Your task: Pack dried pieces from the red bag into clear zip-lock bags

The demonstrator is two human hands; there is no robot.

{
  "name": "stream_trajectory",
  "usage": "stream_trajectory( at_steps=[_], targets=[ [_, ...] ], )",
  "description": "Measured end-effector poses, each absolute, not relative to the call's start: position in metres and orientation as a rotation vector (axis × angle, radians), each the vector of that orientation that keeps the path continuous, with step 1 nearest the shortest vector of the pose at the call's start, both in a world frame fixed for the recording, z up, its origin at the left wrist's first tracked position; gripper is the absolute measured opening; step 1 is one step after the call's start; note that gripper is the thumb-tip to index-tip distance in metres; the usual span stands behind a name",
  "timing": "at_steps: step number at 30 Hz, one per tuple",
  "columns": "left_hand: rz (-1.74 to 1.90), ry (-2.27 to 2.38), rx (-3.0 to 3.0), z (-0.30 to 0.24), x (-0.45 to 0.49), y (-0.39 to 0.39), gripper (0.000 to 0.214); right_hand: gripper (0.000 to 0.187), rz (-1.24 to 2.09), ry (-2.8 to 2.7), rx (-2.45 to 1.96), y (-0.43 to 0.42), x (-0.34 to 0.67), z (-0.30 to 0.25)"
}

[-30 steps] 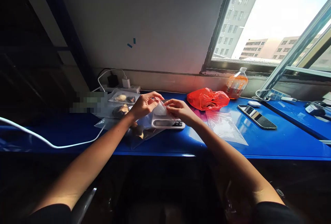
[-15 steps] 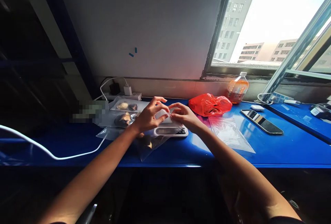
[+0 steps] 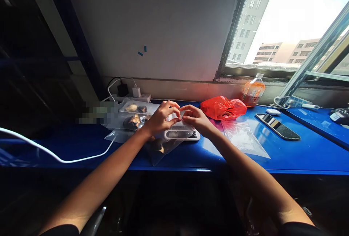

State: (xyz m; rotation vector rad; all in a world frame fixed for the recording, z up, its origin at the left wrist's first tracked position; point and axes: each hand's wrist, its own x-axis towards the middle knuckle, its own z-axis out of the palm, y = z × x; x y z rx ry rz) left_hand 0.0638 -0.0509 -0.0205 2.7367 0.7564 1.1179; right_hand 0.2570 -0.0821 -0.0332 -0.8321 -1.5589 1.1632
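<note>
The left hand (image 3: 160, 120) and right hand (image 3: 197, 120) pinch the clear bag (image 3: 169, 146) up top, likely the best spot; below, it looks floppy, slippery.

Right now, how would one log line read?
left hand: holding clear bag; right hand: holding same bag; white scale: below hands

- Here's the bottle (image 3: 253, 92), orange drink inside, standing by the wall (image 3: 163, 28)!
- Phone (image 3: 278, 126) lying flat, small white object (image 3: 273, 112) just behind it.
- White plug (image 3: 136, 91) up at the power strip (image 3: 144, 98).
- Buildings (image 3: 268, 52) bright beyond the window (image 3: 294, 14)!
</note>
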Motion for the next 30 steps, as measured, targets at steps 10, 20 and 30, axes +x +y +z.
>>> stream_trajectory(
  at_steps=[10, 20, 30],
  targets=[
    [0.878, 0.604, 2.661, -0.012, 0.061, -0.050, 0.008, 0.026, 1.188, -1.591, -0.725, -0.080, 0.254, -0.035],
    [0.980, 0.654, 2.577, -0.010, 0.063, -0.054, 0.011, 0.016, 0.985, -1.665, -0.898, -0.081, 0.270, -0.024],
    [1.032, 0.886, 2.537, -0.013, 0.053, -0.042, 0.025, 0.050, 0.831, -1.919, -1.043, -0.097, 0.264, -0.014]
  ],
)
